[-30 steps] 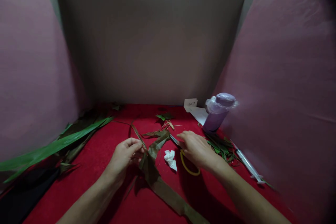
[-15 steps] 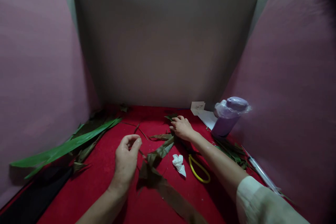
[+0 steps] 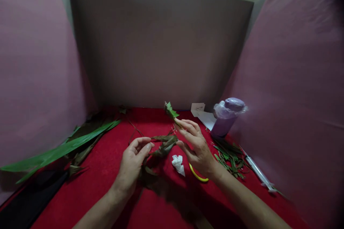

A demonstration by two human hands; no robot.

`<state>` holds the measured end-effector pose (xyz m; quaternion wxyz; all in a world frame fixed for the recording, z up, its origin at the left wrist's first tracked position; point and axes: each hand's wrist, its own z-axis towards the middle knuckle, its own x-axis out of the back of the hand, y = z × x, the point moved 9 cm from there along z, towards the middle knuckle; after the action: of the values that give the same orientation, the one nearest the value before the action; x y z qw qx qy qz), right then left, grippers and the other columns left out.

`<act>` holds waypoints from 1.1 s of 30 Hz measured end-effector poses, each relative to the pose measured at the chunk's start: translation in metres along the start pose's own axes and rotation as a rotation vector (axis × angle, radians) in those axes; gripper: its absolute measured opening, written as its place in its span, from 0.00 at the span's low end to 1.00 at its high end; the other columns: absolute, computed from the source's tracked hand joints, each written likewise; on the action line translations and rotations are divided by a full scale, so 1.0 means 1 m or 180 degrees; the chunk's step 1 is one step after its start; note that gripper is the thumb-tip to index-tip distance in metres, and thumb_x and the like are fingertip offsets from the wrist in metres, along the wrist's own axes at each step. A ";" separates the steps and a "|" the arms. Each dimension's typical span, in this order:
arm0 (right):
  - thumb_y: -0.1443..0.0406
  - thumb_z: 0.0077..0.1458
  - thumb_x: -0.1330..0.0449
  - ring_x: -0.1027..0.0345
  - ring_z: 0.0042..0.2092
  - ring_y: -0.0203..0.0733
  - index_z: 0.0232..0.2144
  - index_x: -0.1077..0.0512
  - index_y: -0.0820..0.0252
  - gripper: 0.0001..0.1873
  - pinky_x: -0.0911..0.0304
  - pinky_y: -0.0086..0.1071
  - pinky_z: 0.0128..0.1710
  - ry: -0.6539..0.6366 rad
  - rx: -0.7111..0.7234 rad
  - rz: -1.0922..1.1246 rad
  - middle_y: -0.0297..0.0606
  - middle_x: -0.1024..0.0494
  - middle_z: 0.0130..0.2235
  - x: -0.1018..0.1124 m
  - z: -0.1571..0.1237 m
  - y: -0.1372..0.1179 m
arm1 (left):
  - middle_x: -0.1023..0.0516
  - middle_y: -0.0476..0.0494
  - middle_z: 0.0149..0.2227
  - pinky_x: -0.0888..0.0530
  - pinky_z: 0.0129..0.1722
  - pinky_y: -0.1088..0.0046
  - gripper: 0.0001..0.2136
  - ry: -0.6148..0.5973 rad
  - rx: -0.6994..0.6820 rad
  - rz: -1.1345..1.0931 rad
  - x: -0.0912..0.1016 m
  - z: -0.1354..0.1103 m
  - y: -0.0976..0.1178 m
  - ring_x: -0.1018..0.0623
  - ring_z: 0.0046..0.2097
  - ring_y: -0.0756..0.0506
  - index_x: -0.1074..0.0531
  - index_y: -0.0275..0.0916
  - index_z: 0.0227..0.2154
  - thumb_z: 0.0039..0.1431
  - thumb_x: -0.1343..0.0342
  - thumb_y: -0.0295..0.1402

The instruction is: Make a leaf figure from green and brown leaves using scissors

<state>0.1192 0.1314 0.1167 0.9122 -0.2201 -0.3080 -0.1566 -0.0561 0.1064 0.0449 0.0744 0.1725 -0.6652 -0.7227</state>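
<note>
My right hand is raised above the red table and pinches a small green leaf piece between its fingertips. My left hand is loosely curled beside it, with a thin brown strip of the dried leaf between thumb and forefinger. The dried brown leaf runs from between the hands down toward the near edge. A crumpled white tissue and the yellow scissors handle lie just below my right hand.
Long green leaves lie along the left side. A purple plastic-wrapped bottle and white paper stand at the back right, with green leaf trimmings and a clear pen near the right panel. Grey and pink boards wall the table.
My right hand reached to the back of the table, picked up the small green leaf piece and drew it back up toward me. My left hand shifted slightly right and stayed pinched.
</note>
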 end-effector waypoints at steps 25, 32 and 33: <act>0.64 0.55 0.42 0.40 0.52 0.44 0.47 0.31 0.54 0.16 0.48 0.39 0.55 0.0057 0.1086 -0.0974 0.22 0.34 0.55 -0.017 -0.053 -0.089 | 0.20 0.45 0.27 0.29 0.26 0.76 0.06 -0.0907 0.0639 -0.1112 -0.033 -0.025 -0.010 0.23 0.26 0.47 0.22 0.38 0.27 0.42 0.36 0.30; 0.55 0.59 0.48 0.34 0.48 0.38 0.43 0.28 0.53 0.15 0.46 0.33 0.54 0.0749 0.1343 -0.0617 0.28 0.23 0.44 0.007 -0.059 -0.099 | 0.23 0.43 0.23 0.33 0.18 0.78 0.11 -0.1041 0.1183 -0.0881 -0.033 -0.032 -0.020 0.25 0.25 0.47 0.23 0.36 0.28 0.43 0.38 0.38; 0.55 0.59 0.48 0.34 0.48 0.38 0.41 0.27 0.53 0.15 0.45 0.33 0.54 0.0822 0.1375 -0.0632 0.29 0.23 0.43 0.009 -0.061 -0.099 | 0.24 0.44 0.22 0.33 0.18 0.77 0.11 -0.1061 0.1254 -0.0858 -0.032 -0.033 -0.022 0.26 0.24 0.47 0.24 0.36 0.28 0.43 0.38 0.39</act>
<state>0.1145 0.0153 0.1092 0.9499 0.0327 -0.2355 -0.2027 -0.0123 0.0884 0.0266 -0.1675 0.1493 -0.7668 -0.6013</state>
